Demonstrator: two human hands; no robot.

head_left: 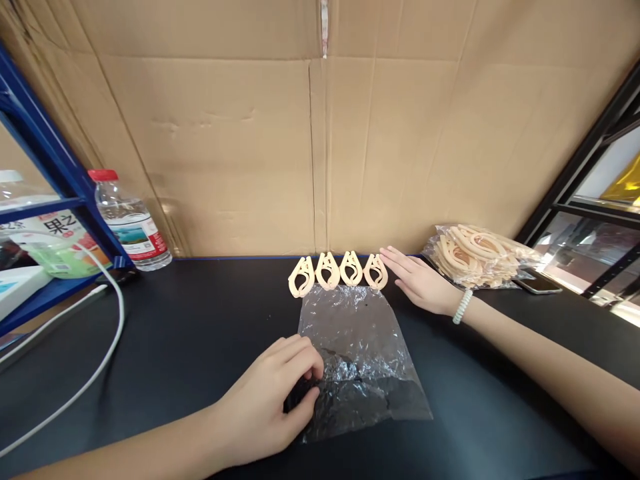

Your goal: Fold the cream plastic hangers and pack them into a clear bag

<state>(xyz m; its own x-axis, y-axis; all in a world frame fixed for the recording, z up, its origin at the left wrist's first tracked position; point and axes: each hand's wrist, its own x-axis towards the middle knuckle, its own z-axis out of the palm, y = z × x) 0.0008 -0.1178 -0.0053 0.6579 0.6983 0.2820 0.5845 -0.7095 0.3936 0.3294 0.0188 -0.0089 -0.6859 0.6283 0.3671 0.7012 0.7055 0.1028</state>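
Observation:
Several small beige folding hangers (351, 269) stand in a row at the far side of the black table, their undersides by the top edge of a flat clear plastic bag (357, 327). My right hand (420, 280) reaches in from the right, fingers stretched out, with the fingertips at the rightmost hanger (375, 272). At the bag's left edge rests my left hand (280, 387), its fingers loosely curled and the thumb apart from them. No object shows in its gap; whether it touches the bag film I cannot tell.
Wrapped beige hangers (475, 257) lie piled at the back right beside a phone (539, 283). A water bottle (134, 223) stands at the back left, near a blue shelf (55, 127) and a white cable (120, 313). Cardboard (225, 153) walls the back.

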